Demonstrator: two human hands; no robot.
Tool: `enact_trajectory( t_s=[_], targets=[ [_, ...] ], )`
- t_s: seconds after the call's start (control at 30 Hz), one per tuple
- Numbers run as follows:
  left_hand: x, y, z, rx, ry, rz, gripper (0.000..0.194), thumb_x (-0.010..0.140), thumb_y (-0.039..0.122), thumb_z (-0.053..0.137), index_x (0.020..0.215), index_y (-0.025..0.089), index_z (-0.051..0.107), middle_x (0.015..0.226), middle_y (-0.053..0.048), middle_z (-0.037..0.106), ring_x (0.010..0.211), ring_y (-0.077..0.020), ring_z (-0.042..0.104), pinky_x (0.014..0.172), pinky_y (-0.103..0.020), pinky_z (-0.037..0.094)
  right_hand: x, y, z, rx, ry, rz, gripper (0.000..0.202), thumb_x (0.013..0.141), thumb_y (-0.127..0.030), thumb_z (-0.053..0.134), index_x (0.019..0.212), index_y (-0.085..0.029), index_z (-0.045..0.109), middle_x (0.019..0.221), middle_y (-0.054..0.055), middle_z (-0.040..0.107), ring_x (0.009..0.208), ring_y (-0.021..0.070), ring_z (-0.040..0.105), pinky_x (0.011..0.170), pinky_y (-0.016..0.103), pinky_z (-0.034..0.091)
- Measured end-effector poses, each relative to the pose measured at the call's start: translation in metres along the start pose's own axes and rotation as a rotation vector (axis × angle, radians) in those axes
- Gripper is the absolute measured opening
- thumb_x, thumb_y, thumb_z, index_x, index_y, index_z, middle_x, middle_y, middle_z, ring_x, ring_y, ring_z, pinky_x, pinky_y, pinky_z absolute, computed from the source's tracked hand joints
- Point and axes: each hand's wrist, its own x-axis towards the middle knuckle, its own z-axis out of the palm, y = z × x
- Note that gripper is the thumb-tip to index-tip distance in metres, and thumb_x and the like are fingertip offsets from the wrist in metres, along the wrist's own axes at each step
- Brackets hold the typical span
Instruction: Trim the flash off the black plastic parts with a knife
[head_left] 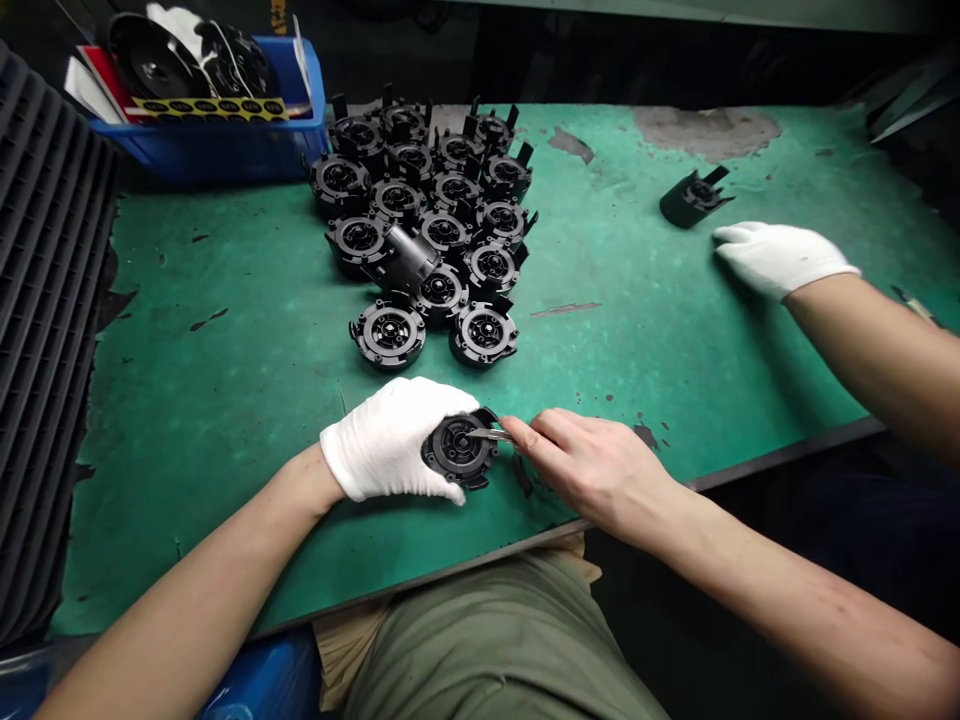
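My left hand (397, 440) grips a part (454, 455), my right (600, 465) pinches a tool (491, 434) over its face. Beyond them, clustered parts (484, 333); which are finished, I can't tell.

I count nineteen black parts (388, 332), seventeen clustered together and one in my left hand (401, 440); one metal tool (489, 434), one blue bin (217, 150), two white gloves (784, 260).

Opens wide across the table (600, 350) right of the clustered black parts (456, 188). Meets those parts straight ahead, a blue bin (210, 155) at far left, and a lone part (685, 205) near a co-worker's gloved hand (776, 258) at right.
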Motion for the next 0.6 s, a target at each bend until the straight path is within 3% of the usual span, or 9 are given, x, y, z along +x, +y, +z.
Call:
enact_trajectory(
  t_s=[0.23,0.6],
  targets=[
    [0.002,0.003,-0.003,-0.004,-0.024,-0.031,0.077,0.060,0.067,0.100,0.116,0.021,0.074,0.118,-0.012,0.081,0.107,-0.0367,0.080,0.093,-0.043,0.062,-0.003,0.002,0.002,-0.004,-0.020,-0.018,0.039,0.104,-0.005,0.048,0.142,-0.011,0.053,0.084,0.000,0.057,0.066,0.0169,0.046,0.057,0.031,0.032],
    [0.000,-0.001,-0.002,-0.034,-0.042,-0.040,0.080,0.062,0.067,0.100,0.122,0.021,0.072,0.123,-0.014,0.080,0.111,-0.0378,0.079,0.098,-0.044,0.061,0.018,0.040,-0.003,0.075,-0.091,-0.208,0.027,0.106,-0.010,0.045,0.125,-0.015,0.063,0.082,0.001,0.057,0.067,0.0167,0.044,0.059,0.032,0.027]
  ],
)
